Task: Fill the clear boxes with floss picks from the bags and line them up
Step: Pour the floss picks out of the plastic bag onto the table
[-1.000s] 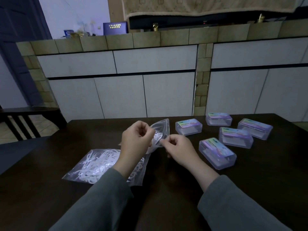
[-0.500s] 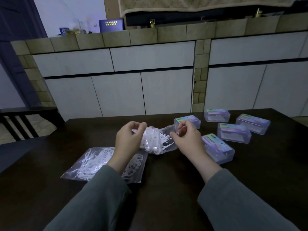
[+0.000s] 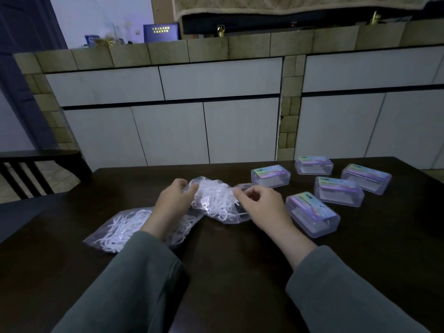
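A clear bag of white floss picks [image 3: 216, 200] lies low over the dark table [image 3: 228, 265], stretched between both hands. My left hand [image 3: 173, 203] grips its left end and my right hand [image 3: 262, 207] pinches its right end. A second bag of floss picks [image 3: 125, 229] lies flat on the table at the left, partly under my left forearm. Several closed clear boxes with coloured labels stand at the right; the nearest box [image 3: 312, 213] is just right of my right hand, with others [image 3: 270, 175] [image 3: 338, 191] behind it.
More boxes [image 3: 313, 165] [image 3: 366, 178] stand near the table's far right edge. A dark chair [image 3: 36, 169] is off the table's left side. White cabinets under a tiled counter [image 3: 216, 51] run behind the table.
The bag was held upright between my hands; it has been turned sideways and lowered toward the table, with my hands spreading apart along it. The view has tilted slightly.
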### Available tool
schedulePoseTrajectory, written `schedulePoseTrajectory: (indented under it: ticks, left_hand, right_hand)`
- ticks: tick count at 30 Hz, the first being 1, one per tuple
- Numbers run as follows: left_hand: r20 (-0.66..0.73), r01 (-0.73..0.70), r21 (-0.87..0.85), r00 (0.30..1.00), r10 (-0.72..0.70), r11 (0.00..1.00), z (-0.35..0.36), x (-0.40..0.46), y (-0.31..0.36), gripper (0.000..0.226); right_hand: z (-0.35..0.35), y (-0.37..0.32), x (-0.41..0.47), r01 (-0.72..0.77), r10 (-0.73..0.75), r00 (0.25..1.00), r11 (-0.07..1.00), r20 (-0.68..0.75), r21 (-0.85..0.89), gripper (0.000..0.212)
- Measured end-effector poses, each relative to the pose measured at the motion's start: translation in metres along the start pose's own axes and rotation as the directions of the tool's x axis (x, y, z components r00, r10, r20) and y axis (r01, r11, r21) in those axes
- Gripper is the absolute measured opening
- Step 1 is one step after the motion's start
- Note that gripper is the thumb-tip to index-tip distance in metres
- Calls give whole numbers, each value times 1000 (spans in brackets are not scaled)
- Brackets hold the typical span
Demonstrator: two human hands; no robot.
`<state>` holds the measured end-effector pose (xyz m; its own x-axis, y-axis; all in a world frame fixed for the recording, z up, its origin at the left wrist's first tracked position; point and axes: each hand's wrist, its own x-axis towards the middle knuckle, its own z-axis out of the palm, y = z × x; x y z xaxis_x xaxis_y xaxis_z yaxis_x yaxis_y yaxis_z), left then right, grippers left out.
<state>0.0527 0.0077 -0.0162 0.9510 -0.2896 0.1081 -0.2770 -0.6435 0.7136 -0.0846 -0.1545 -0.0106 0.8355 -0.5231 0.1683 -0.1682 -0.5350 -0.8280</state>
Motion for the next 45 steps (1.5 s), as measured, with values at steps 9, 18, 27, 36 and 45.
schedulePoseTrajectory:
  ticks: [9, 18, 27, 36, 45]
  left_hand:
    - [15, -6, 146, 1000, 4, 989, -18, 13, -16, 29]
    - [112, 149, 35, 982, -152, 988, -58, 13, -19, 11]
    - [44, 99, 77, 994, -103, 992, -59, -6, 13, 48]
    - [-356, -185, 172, 904, 236, 968, -78, -29, 32, 28]
    - [-489, -282, 207, 799, 349, 937, -94, -51, 50, 29]
  right_hand:
    - [14, 2, 8, -31, 37, 998, 993, -50, 115, 6]
    - [16, 0, 8, -62, 68, 997, 977, -22, 204, 12]
    - [17, -5, 0, -37, 39, 999, 977, -5, 208, 13]
    - [8, -8, -7, -178, 167, 984, 907, 63, 381, 19]
    - [7, -9, -17, -150, 123, 988, 891, 91, 429, 15]
